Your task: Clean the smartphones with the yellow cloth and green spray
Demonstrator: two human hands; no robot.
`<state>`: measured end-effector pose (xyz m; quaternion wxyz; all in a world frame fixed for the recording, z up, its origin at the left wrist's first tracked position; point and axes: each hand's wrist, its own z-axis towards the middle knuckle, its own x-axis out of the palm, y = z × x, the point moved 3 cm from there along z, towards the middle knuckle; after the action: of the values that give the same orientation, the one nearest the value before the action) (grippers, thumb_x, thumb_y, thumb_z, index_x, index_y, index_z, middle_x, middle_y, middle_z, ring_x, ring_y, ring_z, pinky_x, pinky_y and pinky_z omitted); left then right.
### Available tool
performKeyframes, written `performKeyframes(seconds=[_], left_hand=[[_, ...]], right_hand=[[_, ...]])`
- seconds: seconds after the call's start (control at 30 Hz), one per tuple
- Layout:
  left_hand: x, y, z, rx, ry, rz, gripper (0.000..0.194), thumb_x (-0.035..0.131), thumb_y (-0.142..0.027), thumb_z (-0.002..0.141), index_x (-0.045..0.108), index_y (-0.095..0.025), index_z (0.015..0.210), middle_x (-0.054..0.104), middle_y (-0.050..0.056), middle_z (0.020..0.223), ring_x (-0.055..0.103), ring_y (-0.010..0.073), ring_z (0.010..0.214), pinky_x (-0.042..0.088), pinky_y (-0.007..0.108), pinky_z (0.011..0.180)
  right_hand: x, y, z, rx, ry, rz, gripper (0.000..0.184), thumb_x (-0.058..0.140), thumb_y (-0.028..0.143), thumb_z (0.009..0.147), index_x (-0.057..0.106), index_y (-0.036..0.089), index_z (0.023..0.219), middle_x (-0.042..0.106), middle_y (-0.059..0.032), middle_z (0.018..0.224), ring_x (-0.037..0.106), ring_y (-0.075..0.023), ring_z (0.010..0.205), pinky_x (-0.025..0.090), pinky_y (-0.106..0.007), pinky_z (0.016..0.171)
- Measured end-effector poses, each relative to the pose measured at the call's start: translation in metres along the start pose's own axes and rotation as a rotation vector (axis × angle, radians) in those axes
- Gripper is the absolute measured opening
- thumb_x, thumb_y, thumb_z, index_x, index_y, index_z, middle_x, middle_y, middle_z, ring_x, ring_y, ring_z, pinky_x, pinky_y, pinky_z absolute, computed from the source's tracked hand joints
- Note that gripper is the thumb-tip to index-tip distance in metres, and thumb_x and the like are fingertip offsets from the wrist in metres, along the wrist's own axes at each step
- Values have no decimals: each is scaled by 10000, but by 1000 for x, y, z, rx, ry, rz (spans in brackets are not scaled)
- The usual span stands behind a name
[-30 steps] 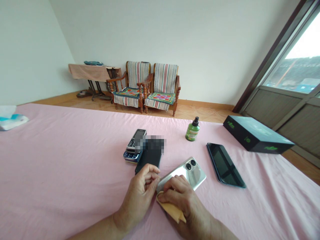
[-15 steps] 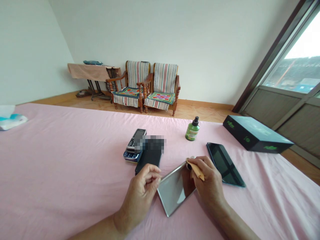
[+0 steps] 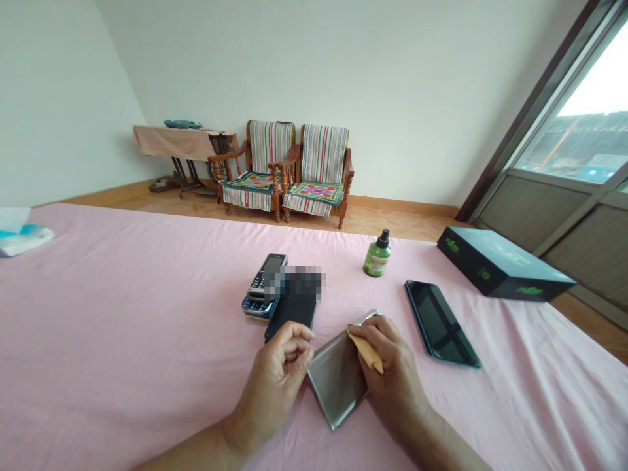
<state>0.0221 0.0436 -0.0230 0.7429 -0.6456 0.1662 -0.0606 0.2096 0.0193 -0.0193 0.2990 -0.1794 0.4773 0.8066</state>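
Note:
A glossy silver-grey smartphone (image 3: 338, 379) lies tilted on the pink sheet, back side up. My left hand (image 3: 282, 369) is closed, thumb and fingers pinching the phone's left edge near a corner. Bunched in my right hand (image 3: 395, 366) is a small yellow cloth (image 3: 367, 350), pressed against the phone's back near its upper end. The right hand covers the phone's right side. Just beyond my left hand lies a black phone-like slab (image 3: 294, 314), its top blurred out. Beside it are stacked keypad phones (image 3: 267, 278).
A green spray bottle (image 3: 377, 254) stands upright beyond my hands. To the right lie a dark-screened tablet or large phone (image 3: 441, 324) and a black box (image 3: 500, 265). A tissue pack (image 3: 27, 239) sits far left on the pink sheet (image 3: 147, 327). Two wooden chairs (image 3: 318, 157) stand behind.
My right hand and the cloth have slid left and slightly down across the phone's back. The phone has tilted slightly, its reflection changing. My left hand keeps its pinch.

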Motion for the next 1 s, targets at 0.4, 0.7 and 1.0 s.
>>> performKeyframes(seconds=[0.4, 0.7, 1.0], left_hand=[[2, -3, 1, -59, 42, -47, 205, 563, -381, 890, 491, -190, 905, 615, -1, 691, 588, 152, 624, 429, 208, 566], [2, -2, 1, -81, 29, -65, 227, 599, -398, 862, 514, -189, 891, 642, 7, 677, 604, 159, 607, 427, 213, 554], [1, -3, 2, -46, 25, -4, 172, 559, -350, 891, 523, -183, 904, 649, 17, 709, 615, 166, 646, 432, 218, 574]], right_hand=[[1, 1, 2, -14, 16, -27, 291, 510, 35, 792, 669, 202, 969, 595, -69, 909, 558, -216, 851, 472, -340, 730], [0, 1, 2, -11, 21, -37, 264, 521, 51, 801, 671, 203, 957, 589, -68, 902, 558, -214, 844, 468, -338, 722], [2, 9, 1, -14, 68, 17, 287, 526, 17, 773, 682, 202, 927, 598, -58, 875, 550, -218, 834, 443, -339, 715]])
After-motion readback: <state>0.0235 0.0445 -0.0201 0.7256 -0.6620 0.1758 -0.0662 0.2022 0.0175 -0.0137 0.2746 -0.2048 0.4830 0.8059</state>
